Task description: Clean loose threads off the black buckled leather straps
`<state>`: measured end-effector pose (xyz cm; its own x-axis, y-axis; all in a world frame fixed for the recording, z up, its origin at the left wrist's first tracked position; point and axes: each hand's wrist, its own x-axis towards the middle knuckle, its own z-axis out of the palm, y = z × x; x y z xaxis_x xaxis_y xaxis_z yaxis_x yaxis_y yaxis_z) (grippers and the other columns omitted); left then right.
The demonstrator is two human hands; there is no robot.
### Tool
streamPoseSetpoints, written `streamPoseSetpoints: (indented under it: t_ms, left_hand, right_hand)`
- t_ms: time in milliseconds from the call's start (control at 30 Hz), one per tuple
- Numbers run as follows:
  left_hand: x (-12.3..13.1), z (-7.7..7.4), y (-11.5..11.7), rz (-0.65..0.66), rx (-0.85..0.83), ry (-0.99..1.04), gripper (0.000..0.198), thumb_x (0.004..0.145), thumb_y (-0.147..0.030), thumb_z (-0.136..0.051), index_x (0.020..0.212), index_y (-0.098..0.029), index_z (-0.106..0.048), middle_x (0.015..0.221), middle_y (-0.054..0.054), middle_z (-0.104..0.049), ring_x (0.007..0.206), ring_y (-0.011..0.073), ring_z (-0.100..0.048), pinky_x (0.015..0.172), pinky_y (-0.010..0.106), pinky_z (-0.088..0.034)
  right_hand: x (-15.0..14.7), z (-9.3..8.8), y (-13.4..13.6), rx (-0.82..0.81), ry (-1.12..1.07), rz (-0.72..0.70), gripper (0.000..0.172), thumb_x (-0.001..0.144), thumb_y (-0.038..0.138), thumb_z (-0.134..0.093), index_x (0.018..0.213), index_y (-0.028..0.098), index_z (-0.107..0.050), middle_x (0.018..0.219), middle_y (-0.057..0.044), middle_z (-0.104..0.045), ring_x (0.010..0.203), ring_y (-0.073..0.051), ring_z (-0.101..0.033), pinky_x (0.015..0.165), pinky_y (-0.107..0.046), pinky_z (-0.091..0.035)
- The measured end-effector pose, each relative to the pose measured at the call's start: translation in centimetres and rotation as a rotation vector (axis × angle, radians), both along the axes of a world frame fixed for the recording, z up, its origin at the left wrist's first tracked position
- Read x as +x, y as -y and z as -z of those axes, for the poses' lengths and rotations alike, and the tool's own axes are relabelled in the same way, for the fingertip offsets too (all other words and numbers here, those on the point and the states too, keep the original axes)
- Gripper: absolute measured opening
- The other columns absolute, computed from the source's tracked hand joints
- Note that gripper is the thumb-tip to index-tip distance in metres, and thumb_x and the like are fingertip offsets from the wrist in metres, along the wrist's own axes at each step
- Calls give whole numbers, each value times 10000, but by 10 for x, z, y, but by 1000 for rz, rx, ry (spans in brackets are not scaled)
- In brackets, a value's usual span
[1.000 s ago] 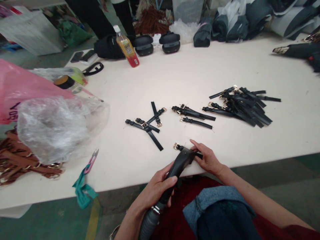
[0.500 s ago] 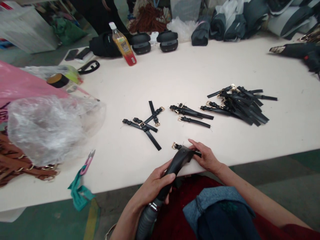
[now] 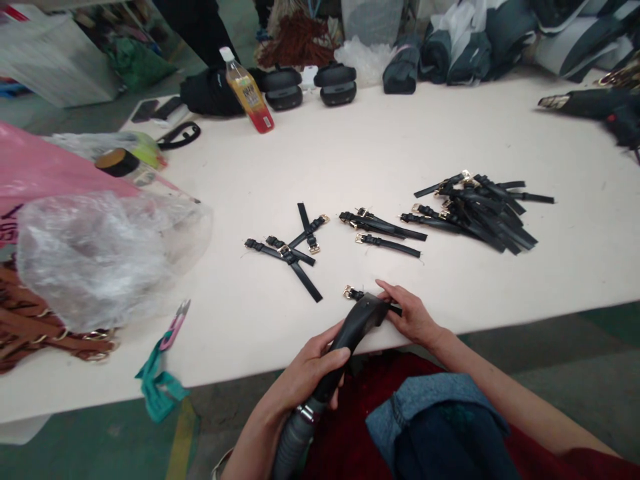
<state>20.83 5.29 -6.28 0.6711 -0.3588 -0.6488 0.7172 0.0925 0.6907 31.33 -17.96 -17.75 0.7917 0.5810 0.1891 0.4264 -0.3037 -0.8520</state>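
Note:
My left hand (image 3: pixel 311 371) is wrapped round the handle of a black nozzle tool (image 3: pixel 353 329) on a grey hose. Its flat head rests on a short black strap with a gold buckle (image 3: pixel 352 293) near the table's front edge. My right hand (image 3: pixel 410 313) pins that strap's right end to the white table (image 3: pixel 380 153), fingers pressed on it. Beyond lie a few crossed black straps (image 3: pixel 293 247), a small group (image 3: pixel 383 230) and a bigger heap of black straps (image 3: pixel 480 210) to the right.
A clear plastic bag (image 3: pixel 100 257) over brown straps (image 3: pixel 45 330) sits left, with a pink bag (image 3: pixel 50 170) behind. Thread snips on a teal cloth (image 3: pixel 167 353) lie at the front edge. A drink bottle (image 3: pixel 247 83), black cases (image 3: pixel 310 83) and fabric rolls (image 3: pixel 450 47) line the far side.
Hands, tool and strap stay as they were. Only the view shifted slightly.

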Motion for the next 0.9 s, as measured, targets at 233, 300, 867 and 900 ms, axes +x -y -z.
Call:
streamPoseSetpoints:
  t_ms: [233,300,867,900]
  left_hand:
    - [-7,8,-4,-30,-94,-51,673,892,-393,-524,1473,-243,-219,671,21,-615,449,119,-597,396,168,-444]
    - [-12,8,-5,-36,-84,-51,682,888,-389,-534,1473,-244,-216,668,19,-612,449,115,-592,400,169,-445]
    - [-15,-3,-3,3,24,-8,700,875,-395,-558,1473,-257,-222,661,-18,-561,446,95,-555,410,174,-436]
    - [-13,-2,-2,-2,16,-18,700,877,-399,-554,1474,-256,-217,663,-14,-570,448,99,-565,411,174,-438]
  right_hand:
    - [1,2,1,17,-27,-21,636,836,127,-539,1418,286,-337,1034,-47,-621,906,-200,-574,868,-416,-489]
    - [1,2,1,19,-36,-21,623,833,117,-534,1407,284,-357,1029,-46,-620,908,-199,-570,870,-415,-487]
    - [-1,0,0,2,-5,-13,514,859,167,-547,1350,263,-428,1015,-63,-622,899,-208,-579,848,-421,-504]
    - [-1,1,0,4,-5,-14,515,857,163,-547,1349,263,-430,1014,-63,-622,901,-208,-578,850,-419,-502]
